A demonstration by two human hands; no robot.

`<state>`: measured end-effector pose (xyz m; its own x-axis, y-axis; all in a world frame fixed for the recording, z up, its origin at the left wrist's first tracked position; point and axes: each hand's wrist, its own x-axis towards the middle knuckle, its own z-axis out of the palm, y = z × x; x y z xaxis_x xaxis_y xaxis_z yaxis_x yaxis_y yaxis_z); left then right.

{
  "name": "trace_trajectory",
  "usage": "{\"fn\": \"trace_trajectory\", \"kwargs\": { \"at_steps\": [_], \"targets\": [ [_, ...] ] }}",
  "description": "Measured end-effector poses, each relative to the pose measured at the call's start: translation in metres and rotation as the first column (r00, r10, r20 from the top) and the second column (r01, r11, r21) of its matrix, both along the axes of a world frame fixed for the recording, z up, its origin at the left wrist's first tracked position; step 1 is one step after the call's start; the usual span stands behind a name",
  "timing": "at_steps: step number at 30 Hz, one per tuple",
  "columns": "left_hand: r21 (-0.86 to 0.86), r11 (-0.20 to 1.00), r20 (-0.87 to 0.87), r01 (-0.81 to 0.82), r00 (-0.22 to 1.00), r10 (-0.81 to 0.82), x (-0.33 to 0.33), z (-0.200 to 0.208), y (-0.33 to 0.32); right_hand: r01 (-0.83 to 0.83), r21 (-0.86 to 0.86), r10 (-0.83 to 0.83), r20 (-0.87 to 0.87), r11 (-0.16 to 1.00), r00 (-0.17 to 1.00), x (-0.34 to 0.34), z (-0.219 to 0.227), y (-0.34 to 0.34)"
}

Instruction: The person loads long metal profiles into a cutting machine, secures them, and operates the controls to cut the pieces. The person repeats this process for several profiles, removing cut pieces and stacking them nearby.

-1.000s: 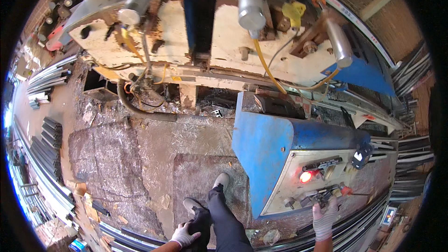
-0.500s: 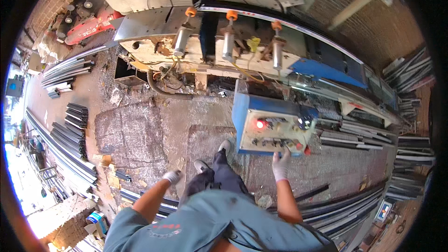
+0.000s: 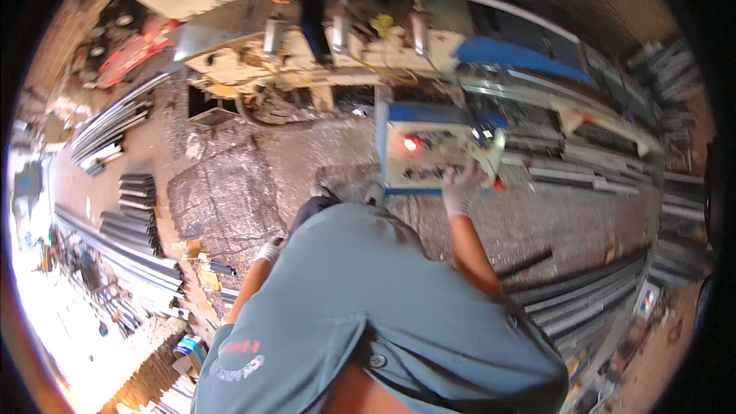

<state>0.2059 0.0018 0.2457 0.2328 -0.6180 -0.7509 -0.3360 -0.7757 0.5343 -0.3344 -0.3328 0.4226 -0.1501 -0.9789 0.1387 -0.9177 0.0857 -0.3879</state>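
My right hand [image 3: 461,190], in a pale glove, reaches up to the lower right part of a blue control box [image 3: 398,171] with a light-coloured panel. Its fingers are stretched and spread over the panel by the switches, holding nothing. Whether a fingertip presses a switch is blurred. A red lamp [image 3: 411,143] glows on the panel's left side, and a red button [image 3: 498,182] sits at its lower right corner, close to my fingers. My left hand [image 3: 270,250], also gloved, hangs low beside my body; its fingers are mostly hidden and smeared.
Beyond the box runs a long machine with three upright cylinders [image 3: 340,33] with orange tops and a blue guard [image 3: 521,59]. Dark profile bars [image 3: 136,211] lie stacked on the left floor, more bars [image 3: 586,291] at the right. A red machine [image 3: 134,61] stands far left.
My body leans forward over my feet, and the view has shifted. My right hand's fingers have spread over the panel; my left hand is now closer against my side.
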Motion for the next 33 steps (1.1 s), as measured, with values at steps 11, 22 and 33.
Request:
{"fn": "trace_trajectory", "kwargs": {
  "at_steps": [11, 22, 33],
  "targets": [
    [0.098, 0.988, 0.151, 0.120, 0.979, -0.134, 0.058, 0.082, -0.125, 0.276, 0.212, -0.242, -0.175, 0.938, 0.954, 0.025, -0.005, -0.040],
    [0.138, 0.956, 0.109, 0.258, 0.956, -0.274, 0.173, 0.041, -0.203, 0.541, 0.266, -0.514, -0.167, 0.798, 0.841, 0.014, -0.039, -0.037],
    [0.053, 0.977, 0.195, 0.204, 0.958, -0.211, 0.238, 0.052, -0.220, 0.644, 0.232, -0.684, 0.254, 0.729, 0.683, 0.040, -0.053, -0.027]
  ]
}}
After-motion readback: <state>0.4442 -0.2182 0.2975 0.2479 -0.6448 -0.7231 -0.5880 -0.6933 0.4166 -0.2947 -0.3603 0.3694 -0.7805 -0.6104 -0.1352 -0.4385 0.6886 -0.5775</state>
